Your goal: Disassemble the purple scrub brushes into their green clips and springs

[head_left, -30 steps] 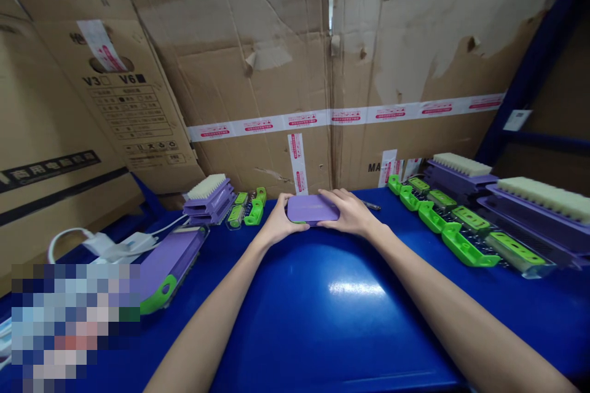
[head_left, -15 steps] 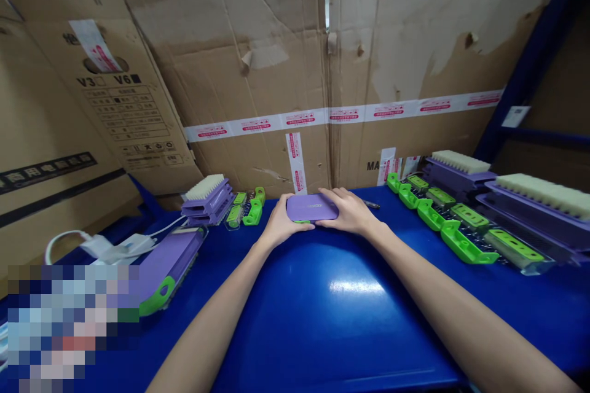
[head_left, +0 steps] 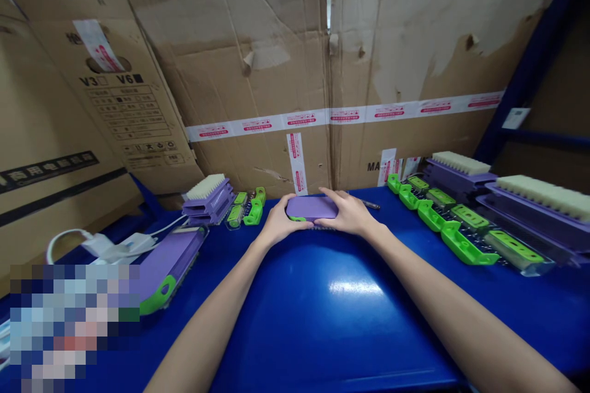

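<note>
Near the back of the blue table, a purple brush (head_left: 312, 207) with a smooth back and a green end lies between both hands. My left hand (head_left: 279, 221) is closed on its left side, thumb along the near edge. My right hand (head_left: 349, 212) grips the right side, thumb at the front and fingers over the far edge. A row of what look like bristles shows faintly beneath the near edge. The brush's underside and the fingertips behind it are hidden. Just right of my right hand lies a dark pen (head_left: 371, 204).
Purple pieces with cream bristle blocks (head_left: 544, 193), green brackets (head_left: 465, 244) and green-topped clear pieces (head_left: 514, 245) line the right. Similar purple pieces (head_left: 209, 201) stand left, near a long purple brush (head_left: 173, 258) and white plugs (head_left: 108, 247). Cardboard (head_left: 258, 73) walls the back.
Held in both hands, the brush has tipped slightly, so a bristle-like row shows under its near edge and the print on its back no longer shows. The hands stay in nearly the same place.
</note>
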Demonstrator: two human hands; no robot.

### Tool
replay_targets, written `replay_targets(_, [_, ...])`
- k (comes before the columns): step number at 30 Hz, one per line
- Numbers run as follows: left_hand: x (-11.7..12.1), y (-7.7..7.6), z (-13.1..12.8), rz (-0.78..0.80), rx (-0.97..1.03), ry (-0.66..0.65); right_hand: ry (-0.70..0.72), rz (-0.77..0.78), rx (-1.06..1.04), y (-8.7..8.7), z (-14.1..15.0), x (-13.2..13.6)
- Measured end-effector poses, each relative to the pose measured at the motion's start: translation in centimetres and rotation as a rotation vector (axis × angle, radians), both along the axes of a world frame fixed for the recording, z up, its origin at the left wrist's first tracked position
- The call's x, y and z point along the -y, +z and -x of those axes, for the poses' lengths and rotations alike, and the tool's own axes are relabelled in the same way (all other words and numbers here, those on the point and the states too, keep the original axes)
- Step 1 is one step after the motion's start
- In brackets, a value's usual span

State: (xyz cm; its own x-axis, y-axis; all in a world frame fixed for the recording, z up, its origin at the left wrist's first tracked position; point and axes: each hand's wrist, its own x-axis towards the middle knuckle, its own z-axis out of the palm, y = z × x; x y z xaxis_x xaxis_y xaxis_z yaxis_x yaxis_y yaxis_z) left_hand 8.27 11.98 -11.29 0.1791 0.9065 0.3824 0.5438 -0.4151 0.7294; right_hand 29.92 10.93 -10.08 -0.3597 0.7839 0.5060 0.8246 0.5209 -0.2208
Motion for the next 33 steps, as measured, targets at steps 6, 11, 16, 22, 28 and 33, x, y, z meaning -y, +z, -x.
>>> replay_targets(6, [-0.2, 0.5, 0.6, 0.113, 0.055, -0.076, 0.019, 0.067, -0.06, 0.4, 0.0, 0.0])
replay_targets(11, [0.3, 1.5, 0.7, 0.19, 0.089, -0.12, 0.04, 0.12, -0.102, 0.6, 0.1, -0.1])
replay_targets(16, [-0.2, 1.3, 1.2, 0.259, 0.119, -0.129, 0.057, 0.15, -0.125, 0.7, 0.1, -0.3])
replay_targets(22, [-0.7, 0.6, 1.6, 0.337, 0.2, -0.161, 0.068, 0.179, -0.144, 0.8, 0.1, -0.4])
replay_targets(28, [-0.5, 0.4, 1.7, 0.423, 0.339, -0.364, 0.1, 0.172, -0.19, 0.5, -0.1, -0.4])
replay_targets(33, [-0.3, 1.0, 1.7, 0.376, 0.183, -0.227, 0.105, 0.186, -0.203, 0.4, -0.1, -0.4])
